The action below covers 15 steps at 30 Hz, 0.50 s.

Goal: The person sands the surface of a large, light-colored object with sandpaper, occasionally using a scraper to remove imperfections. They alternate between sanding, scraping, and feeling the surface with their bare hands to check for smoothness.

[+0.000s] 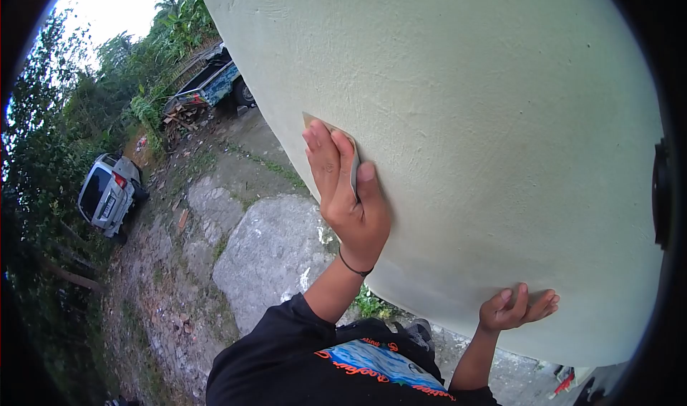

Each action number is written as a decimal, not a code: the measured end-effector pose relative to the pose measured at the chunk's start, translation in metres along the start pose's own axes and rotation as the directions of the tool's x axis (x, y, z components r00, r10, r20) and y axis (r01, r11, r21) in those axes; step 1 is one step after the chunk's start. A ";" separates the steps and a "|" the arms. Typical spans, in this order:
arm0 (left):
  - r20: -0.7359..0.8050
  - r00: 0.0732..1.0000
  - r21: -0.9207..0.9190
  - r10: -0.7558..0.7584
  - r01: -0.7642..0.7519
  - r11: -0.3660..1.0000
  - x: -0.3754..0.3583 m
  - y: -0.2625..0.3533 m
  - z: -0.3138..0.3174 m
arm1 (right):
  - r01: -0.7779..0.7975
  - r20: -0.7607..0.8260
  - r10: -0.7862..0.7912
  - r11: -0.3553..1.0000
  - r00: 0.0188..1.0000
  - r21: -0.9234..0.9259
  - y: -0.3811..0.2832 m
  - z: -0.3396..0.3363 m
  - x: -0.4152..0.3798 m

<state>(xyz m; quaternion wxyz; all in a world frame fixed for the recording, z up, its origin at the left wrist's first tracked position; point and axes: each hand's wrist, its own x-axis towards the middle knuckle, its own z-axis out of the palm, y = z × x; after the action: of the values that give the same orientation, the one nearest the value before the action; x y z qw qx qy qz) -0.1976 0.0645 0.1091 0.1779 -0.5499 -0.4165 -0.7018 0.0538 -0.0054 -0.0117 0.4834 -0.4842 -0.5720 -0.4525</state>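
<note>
My left hand (354,198), with a dark band at its wrist, presses a folded sheet of sandpaper (356,164) flat against the pale green wall (486,134). A tan corner of the sheet sticks out past the fingertips, and its grey edge shows between the fingers and thumb. The rest of the sheet is hidden under the palm. Lower down and to the right, my right hand (517,309) is open beside the wall, fingers slightly curled and apart, holding nothing. Small bumps and faint ridges mark the wall's painted surface.
Left of the wall's edge lies rough ground with a concrete slab (268,241). A silver car (107,195) and a blue truck (211,84) stand farther off by trees. A dark fixture (660,195) is at the far right. A red object (564,383) lies near the wall's base.
</note>
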 end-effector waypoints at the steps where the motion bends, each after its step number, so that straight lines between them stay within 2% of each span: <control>1: 0.098 0.995 0.011 0.035 -0.037 0.999 -0.013 0.003 -0.003 | 0.003 -0.002 -0.003 1.000 1.000 0.001 0.000 0.000 0.000; 2: 0.163 0.984 0.057 0.064 -0.074 0.996 -0.025 0.004 -0.007 | -0.009 0.001 0.009 1.000 1.000 0.002 0.000 -0.001 0.000; 5: 0.127 0.980 0.108 0.152 -0.166 0.980 -0.013 -0.004 -0.004 | -0.024 -0.013 0.024 1.000 1.000 0.000 -0.004 0.004 0.002; 9: 0.124 0.987 0.161 0.102 -0.121 0.979 0.013 0.004 -0.007 | -0.007 -0.018 0.007 1.000 1.000 0.009 -0.001 0.002 0.000; 11: 0.109 0.990 0.098 0.089 -0.099 0.990 0.003 0.002 -0.010 | -0.016 -0.016 0.016 1.000 1.000 0.012 -0.003 0.002 0.000; 13: 0.195 0.968 0.161 0.156 -0.189 0.969 -0.002 -0.001 -0.014 | -0.018 -0.019 0.018 1.000 1.000 0.018 -0.002 0.001 0.002; 15: 0.181 0.967 0.207 0.182 -0.218 0.954 0.007 -0.001 -0.013 | -0.014 -0.005 0.014 1.000 1.000 0.018 -0.003 0.000 0.002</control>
<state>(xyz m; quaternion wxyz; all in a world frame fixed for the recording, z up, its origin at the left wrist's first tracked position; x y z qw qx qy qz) -0.2083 0.0563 0.1142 0.2753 -0.6202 -0.4483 -0.5819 0.0506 -0.0051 -0.0102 0.4925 -0.4828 -0.5712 -0.4451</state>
